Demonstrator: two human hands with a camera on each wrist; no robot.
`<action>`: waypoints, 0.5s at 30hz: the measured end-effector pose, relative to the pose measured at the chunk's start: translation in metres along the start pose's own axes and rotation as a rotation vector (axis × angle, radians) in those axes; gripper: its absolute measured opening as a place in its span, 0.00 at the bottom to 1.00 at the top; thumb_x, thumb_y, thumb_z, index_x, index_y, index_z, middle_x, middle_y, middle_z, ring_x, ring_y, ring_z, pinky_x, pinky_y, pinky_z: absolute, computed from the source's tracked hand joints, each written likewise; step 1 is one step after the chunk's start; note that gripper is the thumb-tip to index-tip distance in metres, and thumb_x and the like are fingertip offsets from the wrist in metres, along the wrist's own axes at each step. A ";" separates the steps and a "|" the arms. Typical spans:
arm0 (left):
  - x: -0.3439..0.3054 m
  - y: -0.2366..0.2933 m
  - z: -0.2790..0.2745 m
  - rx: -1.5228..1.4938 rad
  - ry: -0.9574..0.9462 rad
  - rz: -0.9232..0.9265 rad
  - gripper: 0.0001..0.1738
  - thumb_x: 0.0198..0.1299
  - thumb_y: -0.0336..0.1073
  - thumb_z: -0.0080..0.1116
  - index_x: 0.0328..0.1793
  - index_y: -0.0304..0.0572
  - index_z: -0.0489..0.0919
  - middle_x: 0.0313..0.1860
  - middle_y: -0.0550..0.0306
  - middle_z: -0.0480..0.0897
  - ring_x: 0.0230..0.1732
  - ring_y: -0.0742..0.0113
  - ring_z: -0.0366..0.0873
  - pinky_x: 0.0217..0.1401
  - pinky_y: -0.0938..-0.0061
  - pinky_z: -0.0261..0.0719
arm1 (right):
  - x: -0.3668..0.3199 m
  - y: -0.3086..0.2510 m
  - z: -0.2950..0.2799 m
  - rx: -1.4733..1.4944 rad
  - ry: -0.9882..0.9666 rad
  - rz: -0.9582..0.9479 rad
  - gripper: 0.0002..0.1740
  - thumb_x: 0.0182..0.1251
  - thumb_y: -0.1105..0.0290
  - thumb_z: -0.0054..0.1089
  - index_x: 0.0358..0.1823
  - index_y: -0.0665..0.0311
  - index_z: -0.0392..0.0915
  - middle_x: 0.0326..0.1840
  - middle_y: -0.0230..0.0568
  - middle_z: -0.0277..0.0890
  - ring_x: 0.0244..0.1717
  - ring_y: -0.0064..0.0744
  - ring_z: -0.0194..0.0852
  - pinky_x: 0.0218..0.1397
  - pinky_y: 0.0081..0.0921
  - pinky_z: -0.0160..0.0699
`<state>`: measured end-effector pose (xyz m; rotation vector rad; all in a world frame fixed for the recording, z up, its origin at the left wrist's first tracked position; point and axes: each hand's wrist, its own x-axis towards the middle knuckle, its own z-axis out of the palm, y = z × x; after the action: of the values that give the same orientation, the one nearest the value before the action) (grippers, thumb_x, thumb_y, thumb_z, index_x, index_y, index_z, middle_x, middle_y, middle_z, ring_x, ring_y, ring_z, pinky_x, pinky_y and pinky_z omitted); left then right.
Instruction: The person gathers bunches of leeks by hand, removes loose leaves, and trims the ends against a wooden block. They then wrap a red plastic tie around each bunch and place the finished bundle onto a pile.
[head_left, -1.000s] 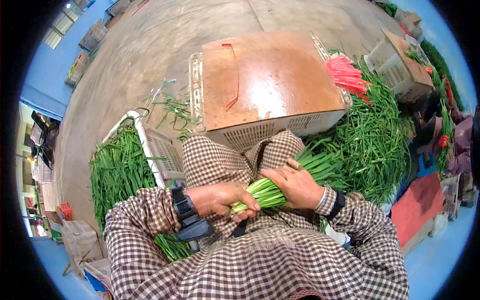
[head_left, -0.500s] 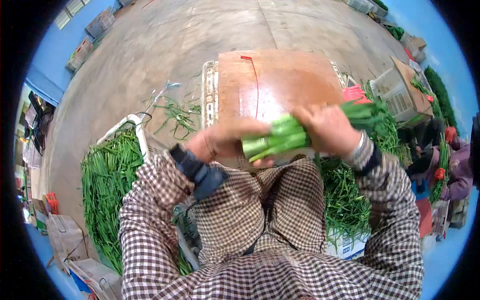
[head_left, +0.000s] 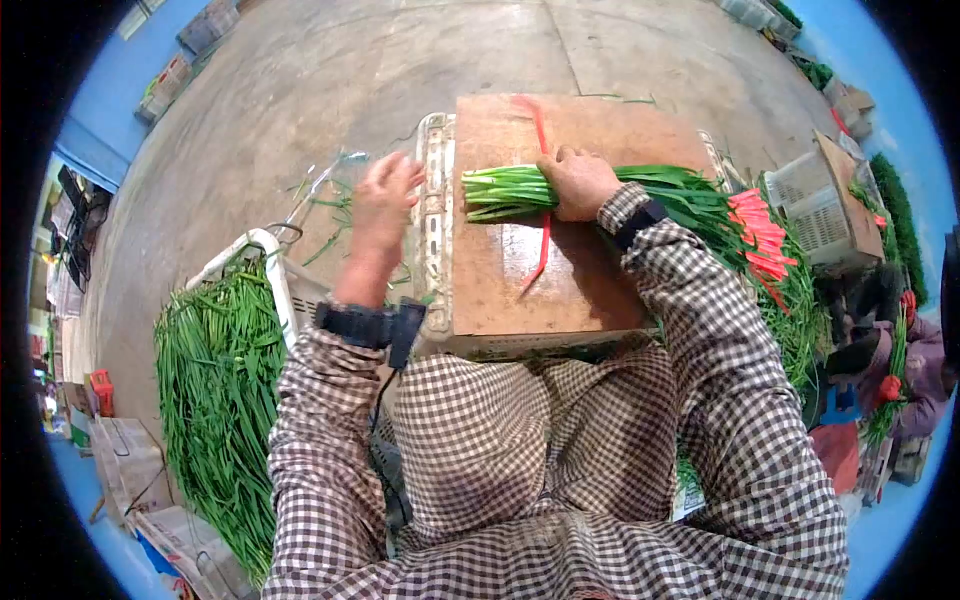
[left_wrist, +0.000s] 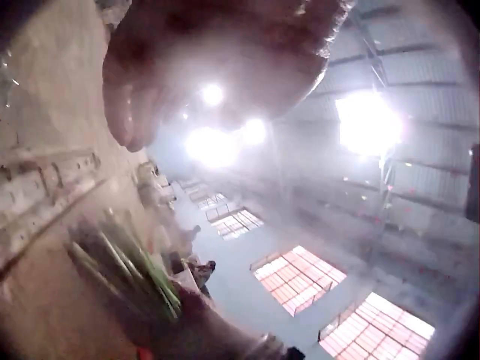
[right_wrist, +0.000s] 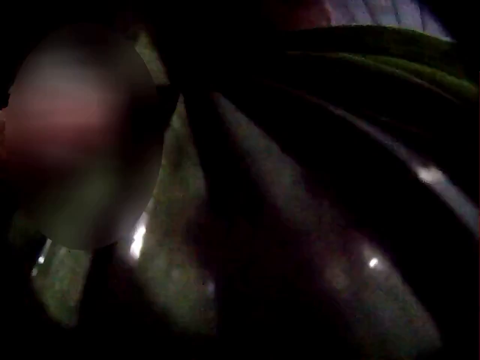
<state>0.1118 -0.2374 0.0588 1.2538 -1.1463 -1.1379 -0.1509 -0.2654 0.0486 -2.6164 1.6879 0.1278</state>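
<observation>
A bunch of green stalks lies across the brown board, pale ends to the left and leaves to the right. The right hand grips it from above near its middle. Beneath the bunch runs a red strip, its two ends showing above and below. Left of the board, the left hand is raised, slightly blurred, with nothing in it; in the left wrist view that hand looms at the top, with the stalks below. Dark, close leaves fill much of the right wrist view.
Red strips lie in a pile at the board's right edge, over loose greens. On the left stands a white-rimmed crate heaped with green leaves. Another crate is at the right, and a person in purple sits beyond.
The bunch has gone from above the lap onto the board, across the red strip. The left hand has let go of it and moved up and left; the right hand still holds it.
</observation>
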 end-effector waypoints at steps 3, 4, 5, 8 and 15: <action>-0.001 -0.002 0.040 0.371 -0.095 0.450 0.25 0.61 0.44 0.52 0.59 0.34 0.71 0.56 0.40 0.75 0.57 0.49 0.73 0.60 0.63 0.68 | 0.000 -0.006 -0.003 -0.021 -0.032 0.003 0.27 0.45 0.66 0.64 0.49 0.63 0.69 0.48 0.57 0.70 0.49 0.55 0.74 0.48 0.43 0.77; -0.003 0.001 0.057 0.475 -0.143 0.567 0.25 0.61 0.43 0.51 0.61 0.34 0.70 0.59 0.37 0.72 0.62 0.45 0.68 0.65 0.62 0.64 | 0.001 -0.005 -0.002 -0.034 -0.044 -0.007 0.29 0.44 0.65 0.65 0.50 0.64 0.68 0.47 0.57 0.71 0.49 0.55 0.74 0.48 0.43 0.77; -0.001 -0.007 0.076 0.598 -0.162 0.685 0.26 0.62 0.43 0.50 0.63 0.35 0.68 0.61 0.37 0.70 0.64 0.44 0.64 0.67 0.60 0.60 | 0.003 -0.004 -0.003 -0.048 -0.057 -0.020 0.31 0.43 0.64 0.66 0.51 0.64 0.68 0.46 0.57 0.71 0.48 0.54 0.74 0.49 0.43 0.77; 0.018 -0.063 0.112 0.822 -0.233 0.808 0.29 0.62 0.46 0.48 0.66 0.38 0.63 0.62 0.40 0.68 0.65 0.45 0.62 0.69 0.54 0.55 | 0.009 0.006 0.010 0.020 0.033 -0.031 0.35 0.40 0.61 0.69 0.52 0.64 0.67 0.47 0.54 0.71 0.49 0.54 0.74 0.50 0.44 0.76; 0.016 -0.049 0.126 0.625 -0.359 0.724 0.19 0.57 0.42 0.50 0.55 0.45 0.73 0.46 0.44 0.78 0.52 0.45 0.73 0.57 0.55 0.68 | -0.015 0.020 0.009 0.085 0.118 -0.014 0.43 0.36 0.53 0.75 0.55 0.62 0.66 0.53 0.53 0.71 0.55 0.54 0.70 0.56 0.44 0.70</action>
<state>-0.0118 -0.2650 0.0090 0.9328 -2.1192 -0.4605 -0.1758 -0.2599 0.0412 -2.6206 1.6681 -0.0980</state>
